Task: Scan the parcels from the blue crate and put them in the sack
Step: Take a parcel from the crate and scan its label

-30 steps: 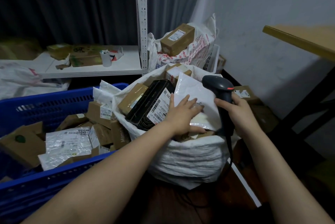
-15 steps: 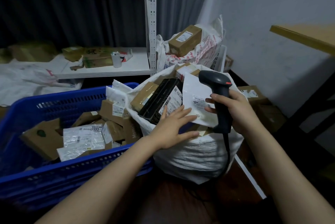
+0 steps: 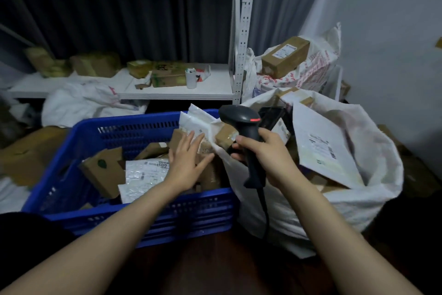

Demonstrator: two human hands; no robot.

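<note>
The blue crate [image 3: 134, 218] stands at the left, full of brown boxes and white mailers, among them a white mailer [image 3: 143, 172] with a printed label. My left hand [image 3: 187, 163] reaches over the crate's right side with fingers spread and straight, above the parcels. The white sack [image 3: 368, 199] sits to the right, stuffed with parcels; a large white envelope [image 3: 320, 146] lies on top. Between crate and sack, my right hand [image 3: 267, 156] grips the black barcode scanner [image 3: 246, 137], its cable hanging down.
A white metal shelf [image 3: 177, 92] behind the crate holds cardboard boxes and a white cup. A second sack with a brown box [image 3: 285, 55] on top stands at the back right against the wall. Dark floor lies in front.
My left hand let go of the white envelope in the sack and swung left over the crate. The right hand and scanner also shifted left; the view turned toward the crate.
</note>
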